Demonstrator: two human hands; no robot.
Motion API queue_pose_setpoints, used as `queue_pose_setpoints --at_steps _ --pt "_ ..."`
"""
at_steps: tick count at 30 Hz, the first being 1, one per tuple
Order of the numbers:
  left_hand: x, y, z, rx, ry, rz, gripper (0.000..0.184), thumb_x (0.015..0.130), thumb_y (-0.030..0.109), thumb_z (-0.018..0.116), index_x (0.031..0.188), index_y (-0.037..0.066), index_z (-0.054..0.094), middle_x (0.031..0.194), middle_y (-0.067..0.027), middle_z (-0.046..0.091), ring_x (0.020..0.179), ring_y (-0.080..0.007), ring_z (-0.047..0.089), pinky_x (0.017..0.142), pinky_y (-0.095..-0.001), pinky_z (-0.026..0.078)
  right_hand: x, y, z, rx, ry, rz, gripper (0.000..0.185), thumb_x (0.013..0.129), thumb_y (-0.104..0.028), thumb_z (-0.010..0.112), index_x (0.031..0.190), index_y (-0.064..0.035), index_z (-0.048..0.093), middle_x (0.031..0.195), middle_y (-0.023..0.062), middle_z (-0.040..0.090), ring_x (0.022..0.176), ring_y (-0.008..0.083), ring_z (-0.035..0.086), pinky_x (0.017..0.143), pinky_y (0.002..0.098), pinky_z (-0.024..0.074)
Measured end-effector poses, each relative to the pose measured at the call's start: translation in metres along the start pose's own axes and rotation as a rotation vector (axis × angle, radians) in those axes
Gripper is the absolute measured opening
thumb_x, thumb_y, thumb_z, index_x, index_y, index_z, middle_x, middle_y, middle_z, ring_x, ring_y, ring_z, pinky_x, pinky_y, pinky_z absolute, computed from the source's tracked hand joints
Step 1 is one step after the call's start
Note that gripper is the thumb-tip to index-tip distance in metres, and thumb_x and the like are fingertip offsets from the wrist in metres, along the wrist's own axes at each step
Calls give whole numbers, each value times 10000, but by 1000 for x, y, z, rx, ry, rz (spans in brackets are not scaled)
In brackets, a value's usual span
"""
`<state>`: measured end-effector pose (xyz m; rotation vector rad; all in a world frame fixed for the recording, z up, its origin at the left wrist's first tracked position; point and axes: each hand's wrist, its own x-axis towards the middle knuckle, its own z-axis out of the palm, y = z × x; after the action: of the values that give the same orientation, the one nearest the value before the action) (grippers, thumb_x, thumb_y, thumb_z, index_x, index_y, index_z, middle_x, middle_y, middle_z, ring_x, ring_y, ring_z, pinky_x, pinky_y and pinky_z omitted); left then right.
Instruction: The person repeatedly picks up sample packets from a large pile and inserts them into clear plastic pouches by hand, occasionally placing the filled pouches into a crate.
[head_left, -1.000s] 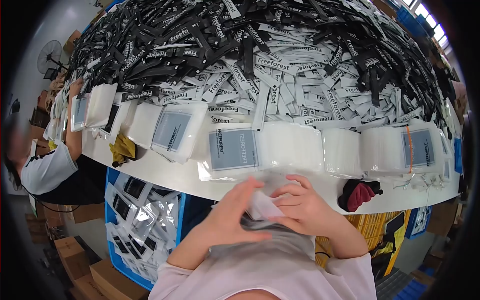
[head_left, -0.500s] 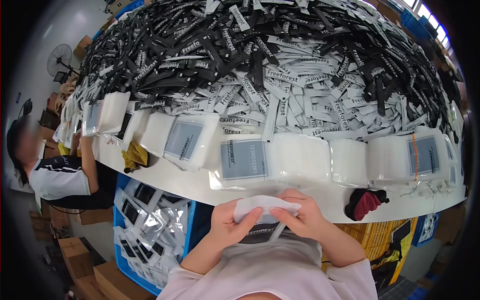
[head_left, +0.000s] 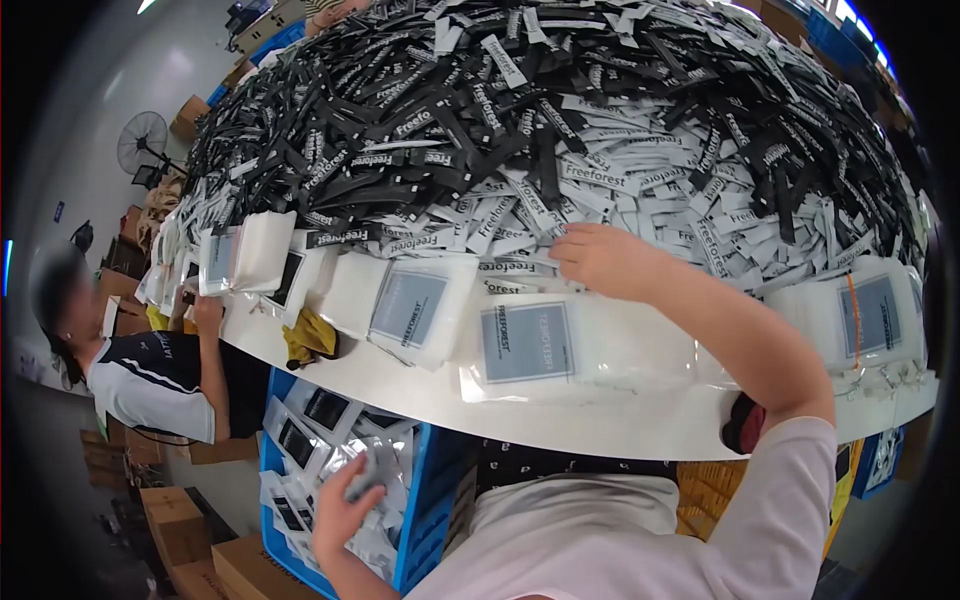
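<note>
My left hand (head_left: pixel 343 510) is over the blue crate (head_left: pixel 425 500) at my left, fingers apart and slightly blurred. Clear plastic pouches (head_left: pixel 310 440) with black panels fill that crate, some close to the fingers. Across the table my right hand (head_left: pixel 605 262) reaches to the near edge of a heap of white stick packets (head_left: pixel 590 172) lettered Freeforest. Its fingers stretch to the left, with the tips at the packets; no held packet can be made out. Below that arm lies a stack of clear bags with a grey-blue label (head_left: pixel 528 342).
Black stick packets (head_left: pixel 400 125) are heaped behind the white ones. More bag stacks (head_left: pixel 410 305) line the table (head_left: pixel 600 425). A yellow cloth item (head_left: pixel 310 338) lies at left, a dark red one (head_left: pixel 745 425) at right. A co-worker (head_left: pixel 150 380) sits at left; cartons (head_left: pixel 175 525) stand on the floor.
Both hands held a white-topped pouch before my chest; now they are apart. My left hand moved down-left to the crate, my right forward to the packets. The view shifted slightly.
</note>
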<state>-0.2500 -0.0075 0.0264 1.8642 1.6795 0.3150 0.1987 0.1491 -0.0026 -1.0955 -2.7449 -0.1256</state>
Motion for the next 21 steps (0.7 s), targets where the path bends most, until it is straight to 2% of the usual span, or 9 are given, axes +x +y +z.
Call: queue_pose_setpoints --at_steps 2,3,7,8,13,15,18,20,21 --pt "1 -1 9 -235 -58 -92 502 701 110 703 1168 35 536 1006 -128 625 943 -208 588 814 -311 438 7 8 -16 157 -148 135 209 783 -84 511 975 -51 586 1016 95 595 875 273 590 750 365 490" --pt "2 0 16 -355 -90 -138 492 706 109 701 1164 33 540 1004 -122 628 934 -197 592 814 -311 439 15 14 -22 108 -50 263 185 788 -109 511 943 -45 590 952 112 597 847 292 588 732 367 491" --pt "37 46 51 -407 -92 78 415 745 82 662 1142 38 553 963 -113 636 895 -198 607 782 -310 450 64 49 -21 131 197 897 218 794 -224 540 861 -24 594 819 153 612 792 331 592 698 385 487" --pt "47 66 60 -365 -91 257 391 731 58 661 1112 39 574 958 -112 635 889 -216 603 781 -315 453 73 61 -11 203 223 1087 247 793 -257 555 853 -20 592 816 156 616 791 331 596 699 391 485" --pt "88 141 104 -179 -76 906 417 701 102 686 1101 63 575 1141 -138 545 1054 -290 519 878 -386 416 76 88 16 433 385 1079 355 741 -322 635 916 -22 559 809 154 627 804 315 607 688 404 469" --pt "99 162 118 -16 -30 851 426 716 124 677 1122 68 559 1193 -133 511 1118 -286 476 922 -409 378 66 72 1 339 581 1032 361 748 -307 633 950 -25 531 793 153 627 792 316 606 679 399 468" --pt "105 159 138 86 -21 822 433 733 144 665 1143 77 543 1241 -120 481 1180 -286 424 968 -440 330 29 13 -54 697 864 841 180 839 -137 542 969 -23 492 786 121 623 691 190 618 605 297 462" --pt "109 150 148 85 6 836 408 740 139 654 1132 87 554 1234 -97 497 1177 -274 436 968 -438 342 -15 -28 -65 540 987 708 150 840 -62 538 975 -20 487 762 94 597 634 118 568 575 244 446" --pt "110 146 148 55 9 837 392 738 139 656 1117 87 565 1214 -94 514 1161 -269 452 959 -431 355 -48 -57 -65 698 981 729 117 834 -36 539 941 -12 497 710 79 554 588 99 497 536 229 428"
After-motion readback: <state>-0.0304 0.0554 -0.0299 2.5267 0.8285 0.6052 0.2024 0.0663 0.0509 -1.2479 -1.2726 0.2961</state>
